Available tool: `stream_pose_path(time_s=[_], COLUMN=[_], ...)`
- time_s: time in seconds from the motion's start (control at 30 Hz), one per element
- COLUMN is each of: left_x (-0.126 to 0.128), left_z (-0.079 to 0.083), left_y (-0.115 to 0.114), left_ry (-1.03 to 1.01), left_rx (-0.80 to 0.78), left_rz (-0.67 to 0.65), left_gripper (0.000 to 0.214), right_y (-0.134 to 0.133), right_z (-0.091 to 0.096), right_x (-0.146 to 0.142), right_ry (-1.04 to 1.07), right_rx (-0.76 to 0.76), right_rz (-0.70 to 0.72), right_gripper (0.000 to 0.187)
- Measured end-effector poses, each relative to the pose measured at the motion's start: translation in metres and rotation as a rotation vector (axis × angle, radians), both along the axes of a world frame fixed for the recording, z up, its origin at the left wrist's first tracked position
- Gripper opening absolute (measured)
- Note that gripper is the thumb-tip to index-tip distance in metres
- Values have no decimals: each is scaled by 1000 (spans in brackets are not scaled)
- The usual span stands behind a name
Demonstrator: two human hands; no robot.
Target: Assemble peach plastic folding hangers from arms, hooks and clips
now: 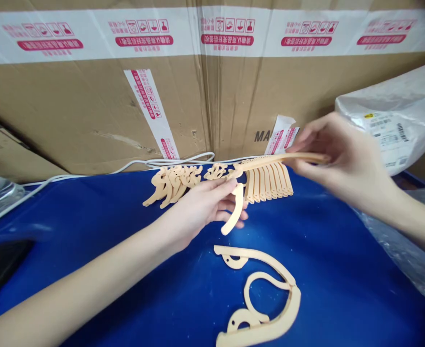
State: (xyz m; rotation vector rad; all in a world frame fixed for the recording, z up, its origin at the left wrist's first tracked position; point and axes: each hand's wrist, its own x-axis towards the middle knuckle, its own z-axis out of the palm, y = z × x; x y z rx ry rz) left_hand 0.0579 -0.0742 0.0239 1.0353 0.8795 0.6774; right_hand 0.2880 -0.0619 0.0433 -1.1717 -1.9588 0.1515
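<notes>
My left hand is closed in a pinch on a beige plastic folding hanger, at the end where a short curved piece hangs down. The fingers of my right hand are closed on the far end of a long beige arm of it, which reaches left to my left fingertips. How the pieces join there is partly hidden. Behind them stands a row of similar beige hanger arms. To its left lie several curved beige pieces. An opened folding hanger with a round hook lies on the blue surface nearer me.
Large cardboard boxes wall off the back of the blue table surface. A white cable runs along their base. A white plastic parcel sits at the right, and a dark object at the left edge.
</notes>
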Motion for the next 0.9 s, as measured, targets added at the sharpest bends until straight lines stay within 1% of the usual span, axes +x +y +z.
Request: stream_pose_path(time_s=[0.03, 0.07, 0.1, 0.17, 0.23, 0.3, 0.33, 0.37, 0.43, 0.47, 0.5, 0.57, 0.6, 0.63, 0.67, 0.7, 0.73, 0.8, 0.87, 0.9], left_x=[1, 2, 4, 8, 11, 11, 11, 9, 4, -1, -8, -26, -37, -50, -62, -75, -87, -107, -119, -120], left_z=[1, 3, 4, 6, 5, 1, -1, -3, -5, -4, -1, 5, 8, 10, 10, 9, 5, -5, -15, -19], left_y=[-3, -5, -6, -6, -7, -8, -9, -10, -10, -9, -6, 5, 14, 23, 34, 44, 54, 69, 76, 75], left_ry=[20, 53, 92, 152, 189, 231, 280, 358, 547, 620, 672, 683, 730, 798, 839, 858, 875, 919, 975, 1011], left_rx=[20, 43, 73, 118, 143, 214, 290, 396, 617, 692, 736, 722, 707, 677, 614, 572, 538, 509, 527, 572], left_rz=[27, 31, 20, -2, -8, 6, 19, 40, 100, 129, 154, 177, 188, 239, 305, 326, 329, 359, 392, 414], left_gripper=[18, 18, 18, 20, 22, 23, 23, 21, 17, 16, 17, 27, 30, 30, 27, 27, 30, 36, 41, 44], right_y=[-1, -3, -5, -9, -12, -13, -11, -8, 2, 9, 16, 30, 36, 40, 43, 45, 46, 45, 43, 42], right_z=[-3, -6, -10, -19, -26, -30, -31, -30, -29, -28, -27, -27, -28, -29, -29, -31, -32, -36, -41, -44], right_x=[0, -1, -3, -10, -19, -27, -30, -32, -32, -29, -26, -16, -11, -6, -2, 0, 2, 2, 2, 1], right_ry=[-218, -406, -548, -689, -727, -660, -587, -489, -238, -109, 20, 103, 124, 111, 62, 5, -62, -196, -364, -462], right_rx=[56, 104, 142, 197, 205, 119, 23, -106, -393, -513, -551, -483, -440, -372, -282, -189, -87, 107, 260, 322], right_rz=[-7, -4, 13, 42, 40, 48, 76, 120, 206, 220, 183, 91, 50, 12, -16, -27, -22, 47, 150, 191], right_gripper=[11, 12, 20, 28, 28, 27, 26, 27, 29, 28, 27, 30, 31, 29, 27, 25, 23, 19, 13, 12])
